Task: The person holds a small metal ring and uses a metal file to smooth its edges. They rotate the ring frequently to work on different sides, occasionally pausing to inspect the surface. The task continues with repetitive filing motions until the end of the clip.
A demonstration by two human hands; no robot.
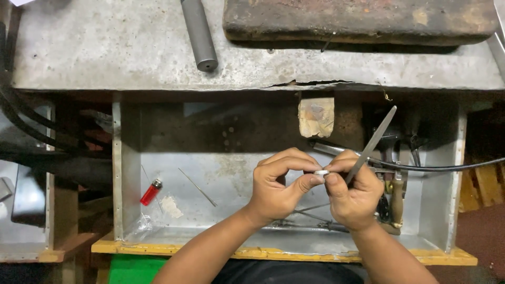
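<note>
One red lighter (151, 192) in metal tray (126, 173).

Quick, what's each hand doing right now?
Left hand: closed, pinching a small white ring-like piece at the fingertips.
Right hand: closed, holding a slim metal file and touching the same piece.

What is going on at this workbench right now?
A person works with both bare hands over an open metal drawer under a worn metal bench top. The left hand pinches a small pale ring-like piece at its fingertips, and the right hand touches the same piece while holding a slim metal file that points up and away. A red lighter and thin wire rods lie in the drawer; a grey metal rod rests on the bench.
</note>
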